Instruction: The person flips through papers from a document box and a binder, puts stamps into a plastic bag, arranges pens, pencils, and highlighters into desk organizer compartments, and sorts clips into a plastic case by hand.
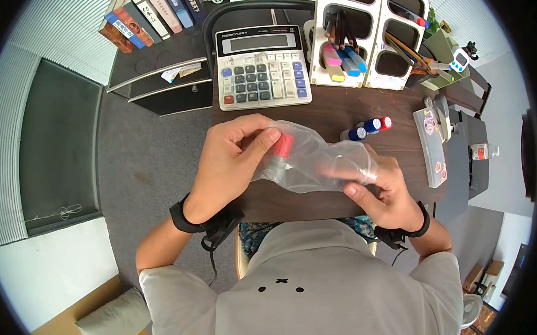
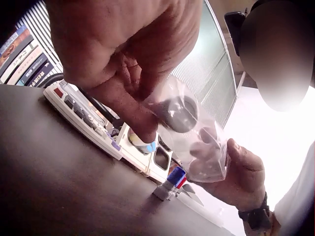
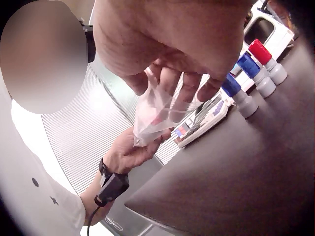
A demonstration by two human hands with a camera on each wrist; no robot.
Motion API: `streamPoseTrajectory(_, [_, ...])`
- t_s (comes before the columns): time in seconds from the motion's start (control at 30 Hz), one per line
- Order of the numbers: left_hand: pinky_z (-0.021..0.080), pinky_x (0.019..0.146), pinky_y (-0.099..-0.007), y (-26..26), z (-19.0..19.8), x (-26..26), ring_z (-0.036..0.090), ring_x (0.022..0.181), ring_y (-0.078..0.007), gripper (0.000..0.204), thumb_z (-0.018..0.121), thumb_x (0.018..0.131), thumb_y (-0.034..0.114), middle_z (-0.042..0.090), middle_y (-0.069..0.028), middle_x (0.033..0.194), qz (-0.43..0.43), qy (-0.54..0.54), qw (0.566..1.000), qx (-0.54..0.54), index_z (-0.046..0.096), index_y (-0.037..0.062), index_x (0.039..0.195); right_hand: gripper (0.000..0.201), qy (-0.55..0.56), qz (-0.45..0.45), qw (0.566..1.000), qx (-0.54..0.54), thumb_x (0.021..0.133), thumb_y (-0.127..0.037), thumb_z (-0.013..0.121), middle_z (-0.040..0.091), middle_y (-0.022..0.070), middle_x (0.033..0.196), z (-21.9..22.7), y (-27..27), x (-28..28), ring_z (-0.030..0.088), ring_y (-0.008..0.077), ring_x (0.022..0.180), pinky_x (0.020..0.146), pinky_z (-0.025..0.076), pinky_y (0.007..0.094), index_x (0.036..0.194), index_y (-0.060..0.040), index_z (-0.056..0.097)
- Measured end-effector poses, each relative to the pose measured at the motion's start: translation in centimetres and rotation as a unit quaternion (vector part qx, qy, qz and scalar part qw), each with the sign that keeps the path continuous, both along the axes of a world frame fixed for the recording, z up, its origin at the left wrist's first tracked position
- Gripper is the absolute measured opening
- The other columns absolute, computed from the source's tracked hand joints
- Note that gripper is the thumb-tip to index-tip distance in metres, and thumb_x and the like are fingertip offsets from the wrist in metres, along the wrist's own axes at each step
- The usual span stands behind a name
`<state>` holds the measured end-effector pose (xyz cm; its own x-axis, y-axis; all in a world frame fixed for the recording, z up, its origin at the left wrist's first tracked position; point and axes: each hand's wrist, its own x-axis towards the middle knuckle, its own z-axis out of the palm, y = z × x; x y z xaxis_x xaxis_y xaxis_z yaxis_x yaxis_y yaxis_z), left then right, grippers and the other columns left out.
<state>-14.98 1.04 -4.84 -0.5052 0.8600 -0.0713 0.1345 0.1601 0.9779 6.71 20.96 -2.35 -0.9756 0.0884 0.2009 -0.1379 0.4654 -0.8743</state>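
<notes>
A clear plastic bag (image 1: 313,156) is stretched between both hands above the table's front part. Inside its left end lies a red-capped bottle (image 1: 284,146). My left hand (image 1: 229,163) pinches that end between thumb and fingers, beside the red cap. At the other end my right hand (image 1: 386,192) grips the bag, some of its fingers seen through the plastic. In the right wrist view the bag (image 3: 152,115) hangs from the right hand's curled fingers. Small bottles with blue caps (image 1: 372,126) and a red cap (image 1: 386,123) stand behind the bag.
A calculator (image 1: 263,66) lies at the back left of the table (image 1: 324,208). A white organizer (image 1: 350,44) with pens and highlighters stands at the back right. On the right edge lies a flat white box with stickers (image 1: 429,148). Books (image 1: 148,20) stand on the cabinet further left.
</notes>
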Motion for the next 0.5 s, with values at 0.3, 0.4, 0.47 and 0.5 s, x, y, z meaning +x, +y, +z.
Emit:
streamPoseTrajectory(0.3, [0.050, 0.079, -0.0240, 0.9, -0.5, 1.4, 0.063, 0.089, -0.0060, 0.012, 0.060, 0.109, 0.008, 0.069, -0.0020, 0.098, 0.012, -0.044, 0.998, 0.046, 0.063, -0.0013, 0.116, 0.068, -0.003, 0.065, 0.993, 0.100, 0.085, -0.009, 0.080, 0.068, 0.0184, 0.138, 1.1, -1.1, -0.6, 0.066, 0.0389, 0.116, 0.099, 0.047, 0.0445, 0.150, -0.0093, 0.060])
streamPoseTrajectory(0.4, [0.048, 0.078, -0.0238, 0.9, -1.2, 1.7, 0.058, 0.083, -0.0057, 0.007, 0.053, 0.110, 0.005, 0.062, 0.0000, 0.092, 0.016, 0.012, 0.998, 0.062, 0.056, 0.0014, 0.116, 0.078, -0.012, 0.089, 0.985, 0.145, 0.084, -0.010, 0.081, 0.065, 0.0184, 0.141, 1.2, -1.3, -0.9, 0.066, 0.0381, 0.117, 0.101, 0.046, 0.0448, 0.157, -0.0098, 0.052])
streamPoseTrajectory(0.47, [0.047, 0.076, -0.0236, 0.7, -0.9, 1.7, 0.055, 0.080, -0.0060, 0.007, 0.052, 0.111, 0.005, 0.059, 0.0008, 0.090, 0.035, 0.053, 0.996, 0.059, 0.055, 0.0022, 0.116, 0.080, -0.036, 0.085, 0.986, 0.137, 0.084, -0.010, 0.081, 0.066, 0.0186, 0.140, 1.4, -1.3, -1.0, 0.066, 0.0381, 0.116, 0.100, 0.046, 0.0455, 0.158, -0.0097, 0.050])
streamPoseTrajectory(0.5, [0.046, 0.075, -0.0234, 0.6, -0.6, 1.8, 0.053, 0.077, -0.0064, 0.007, 0.050, 0.111, 0.005, 0.056, 0.0017, 0.087, 0.054, 0.093, 0.993, 0.055, 0.054, 0.0029, 0.117, 0.083, -0.060, 0.081, 0.986, 0.129, 0.084, -0.010, 0.081, 0.066, 0.0188, 0.140, 1.5, -1.3, -1.0, 0.066, 0.0380, 0.116, 0.100, 0.046, 0.0462, 0.159, -0.0096, 0.047])
